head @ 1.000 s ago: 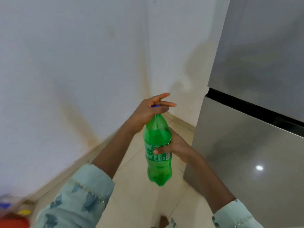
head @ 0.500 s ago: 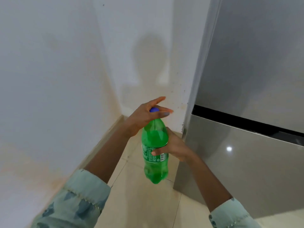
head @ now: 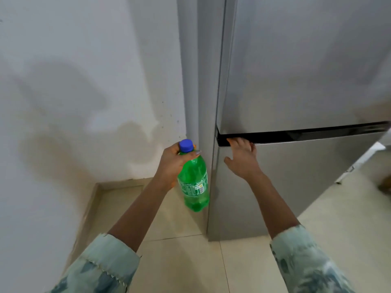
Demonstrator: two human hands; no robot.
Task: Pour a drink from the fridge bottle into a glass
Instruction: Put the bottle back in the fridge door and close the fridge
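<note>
The left arm reaches forward from a pale patterned sleeve (head: 101,265), forearm bare, wrist bent a little. The left grip (head: 171,163) is clenched round the neck of the green bottle (head: 193,182), with the fingers wrapped just under the blue cap (head: 186,145).

The right arm stretches further forward and to the right. The right grip (head: 242,158) lies against the front of the fridge (head: 306,81), thumb spread to the left, with its fingertips at the dark recess (head: 296,135) between the upper and lower doors. I cannot tell whether they hook into that recess or only rest there.

The bottle hangs above the tiled floor (head: 179,261), in front of the fridge's left edge and near the stained white wall (head: 74,81). Its long axis is nearly upright, cap up and base down, with the base swung slightly right towards the fridge. Whether it touches the fridge cannot be seen.
</note>
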